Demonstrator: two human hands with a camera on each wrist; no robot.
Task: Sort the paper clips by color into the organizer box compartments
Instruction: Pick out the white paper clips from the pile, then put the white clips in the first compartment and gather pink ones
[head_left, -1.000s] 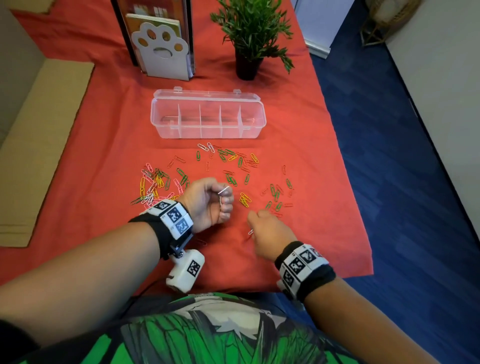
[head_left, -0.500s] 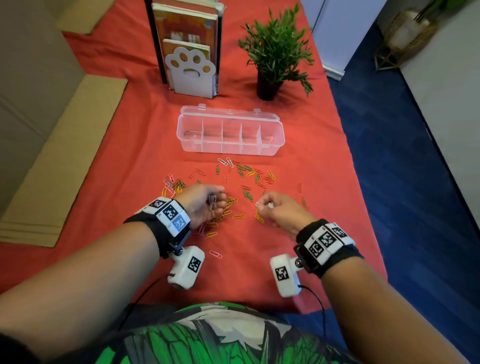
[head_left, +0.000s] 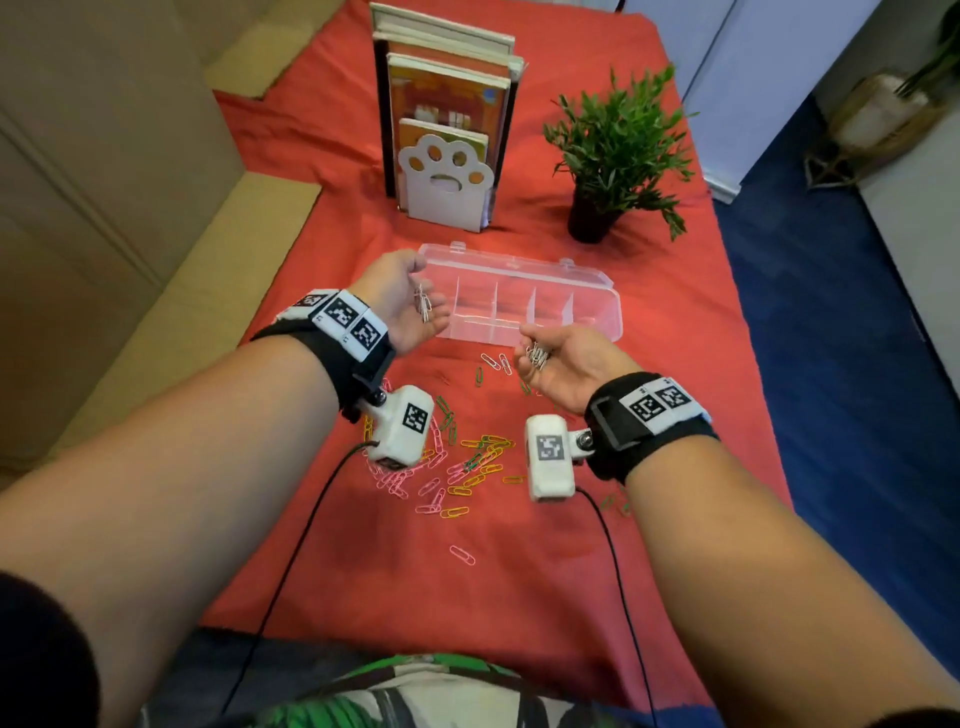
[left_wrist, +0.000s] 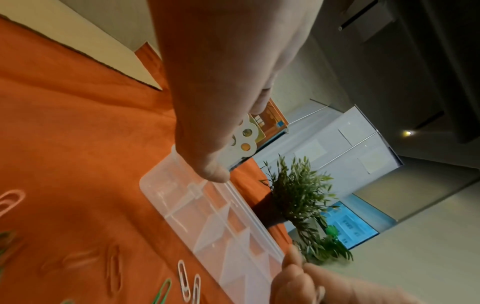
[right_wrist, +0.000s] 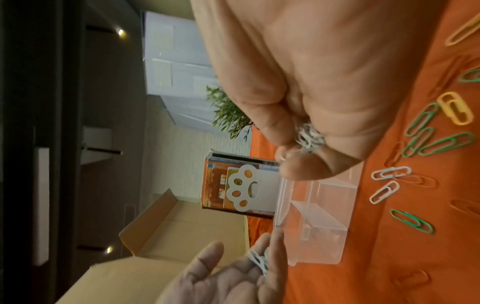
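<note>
1. Red cloth, scattered clips at 6 o'clock of the box.
2. Left hand lies slack, white clips on it, at the box's 9 o'clock end.
3. Right hand clutches a white bunch at the box's 6 o'clock wall.

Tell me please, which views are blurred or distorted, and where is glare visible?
Head view: sharp, wide-angle bending at the edges; the organizer box shows no strong glare. Left wrist view: rotated, the left hand and nearest clips blurred. Right wrist view: rotated, small ceiling lamps glare at left, the white paper clips slightly soft.

blue carpet floor, white cabinet, pale wall, cardboard sheets beside the red-clothed table.
</note>
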